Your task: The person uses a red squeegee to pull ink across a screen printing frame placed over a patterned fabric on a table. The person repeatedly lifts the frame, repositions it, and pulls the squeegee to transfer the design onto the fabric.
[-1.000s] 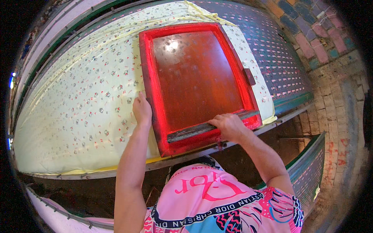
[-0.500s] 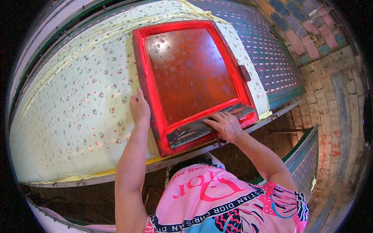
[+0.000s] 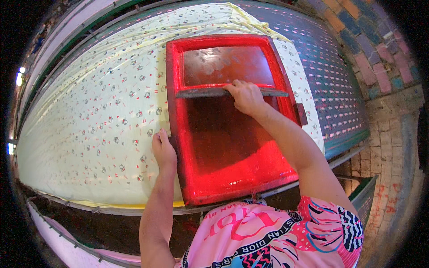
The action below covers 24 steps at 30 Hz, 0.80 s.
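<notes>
Fingers (image 3: pixel 237 87) over squeegee (image 3: pixel 201 93), long axis apparently crosswise on red frame (image 3: pixel 172 89).

Textile printing workshop, red screen frame (image 3: pixel 232 174), printed cloth (image 3: pixel 89 116)

Pink tee w/ white-black lettered band, multicolour print; forearms bare.

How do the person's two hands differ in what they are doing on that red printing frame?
The right hand reaches far across the red frame, its grip closed over the dark squeegee bar; the left hand lies near the body, flat against the frame's left edge. The right arm stretches over the wet red screen; the left lies over the patterned yellow cloth. Both hands are bare and touch the same frame.
</notes>
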Tool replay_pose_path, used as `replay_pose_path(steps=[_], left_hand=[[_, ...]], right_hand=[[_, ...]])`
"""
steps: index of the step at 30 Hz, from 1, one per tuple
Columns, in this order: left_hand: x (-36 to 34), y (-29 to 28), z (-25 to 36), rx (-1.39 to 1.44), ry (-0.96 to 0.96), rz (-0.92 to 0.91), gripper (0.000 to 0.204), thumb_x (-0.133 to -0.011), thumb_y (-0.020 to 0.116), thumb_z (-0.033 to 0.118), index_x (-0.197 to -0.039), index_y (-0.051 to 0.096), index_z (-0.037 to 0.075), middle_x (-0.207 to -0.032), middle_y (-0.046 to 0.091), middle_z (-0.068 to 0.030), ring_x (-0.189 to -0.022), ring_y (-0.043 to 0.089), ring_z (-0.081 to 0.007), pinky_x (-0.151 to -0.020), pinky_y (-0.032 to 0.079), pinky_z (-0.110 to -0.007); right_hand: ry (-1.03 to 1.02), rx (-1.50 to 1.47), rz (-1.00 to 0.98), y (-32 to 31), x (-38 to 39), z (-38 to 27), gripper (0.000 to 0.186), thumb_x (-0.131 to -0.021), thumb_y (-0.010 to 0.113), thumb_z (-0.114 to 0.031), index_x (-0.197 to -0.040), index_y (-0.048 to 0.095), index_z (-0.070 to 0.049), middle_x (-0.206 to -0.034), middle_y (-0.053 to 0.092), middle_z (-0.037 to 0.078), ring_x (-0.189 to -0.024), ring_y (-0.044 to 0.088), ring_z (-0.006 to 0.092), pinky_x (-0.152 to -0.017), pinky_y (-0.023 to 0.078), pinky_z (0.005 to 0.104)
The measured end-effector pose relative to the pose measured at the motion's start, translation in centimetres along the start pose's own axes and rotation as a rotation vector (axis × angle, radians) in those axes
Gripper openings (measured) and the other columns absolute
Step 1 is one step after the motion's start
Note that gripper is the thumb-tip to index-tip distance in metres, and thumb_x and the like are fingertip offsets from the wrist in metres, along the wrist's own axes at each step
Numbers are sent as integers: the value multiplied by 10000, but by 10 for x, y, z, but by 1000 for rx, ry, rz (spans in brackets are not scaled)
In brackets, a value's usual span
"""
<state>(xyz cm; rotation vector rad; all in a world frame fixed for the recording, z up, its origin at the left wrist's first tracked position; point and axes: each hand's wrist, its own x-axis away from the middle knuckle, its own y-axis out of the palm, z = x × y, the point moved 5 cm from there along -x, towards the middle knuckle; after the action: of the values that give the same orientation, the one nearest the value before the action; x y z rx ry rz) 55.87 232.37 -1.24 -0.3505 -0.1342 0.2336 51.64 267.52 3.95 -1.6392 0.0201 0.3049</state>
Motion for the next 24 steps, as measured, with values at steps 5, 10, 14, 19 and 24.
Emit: replay_pose_path(steps=[5,10,14,19,24], left_hand=[[3,-1,-4,-5,-29,67,472,-1175,520,399,-1085,657,-44,-972,636,-106,-940,567,-189,-883,478,-375],[3,-2,-7,-41,-94,136,475,-1177,516,396,-1194,674,-51,-1049,659,-129,-1004,604,-220,-963,491,-372],[2,-4,-7,-105,-143,124,482,-1183,500,393,-1250,675,-51,-1125,678,-154,-1068,626,-242,-1010,491,-391],[4,-4,-3,-121,-171,132,491,-1188,476,388,-1254,674,-56,-1178,690,-174,-1114,648,-264,-1044,492,-412],[4,-4,-5,-113,-195,118,495,-1190,464,386,-1251,675,-58,-1175,694,-171,-1130,654,-271,-1055,492,-412]], right_hand=[[-21,34,74,20,-89,51,274,-931,664,-102,-1195,733,-130,-1043,762,180,-980,781,395,-849,640,533],[2,40,23,35,-157,93,432,-881,663,-44,-1290,746,-153,-1189,759,140,-1099,760,386,-944,617,519],[21,28,-103,42,-203,117,449,-903,656,-54,-1324,746,-182,-1226,778,144,-1165,749,372,-982,604,520],[-38,37,76,40,-219,129,346,-964,640,-109,-1278,767,-179,-1212,800,145,-1138,772,365,-949,623,529],[-97,29,106,47,-218,138,362,-944,656,-123,-1279,772,-201,-1187,803,148,-1125,775,369,-946,621,535]])
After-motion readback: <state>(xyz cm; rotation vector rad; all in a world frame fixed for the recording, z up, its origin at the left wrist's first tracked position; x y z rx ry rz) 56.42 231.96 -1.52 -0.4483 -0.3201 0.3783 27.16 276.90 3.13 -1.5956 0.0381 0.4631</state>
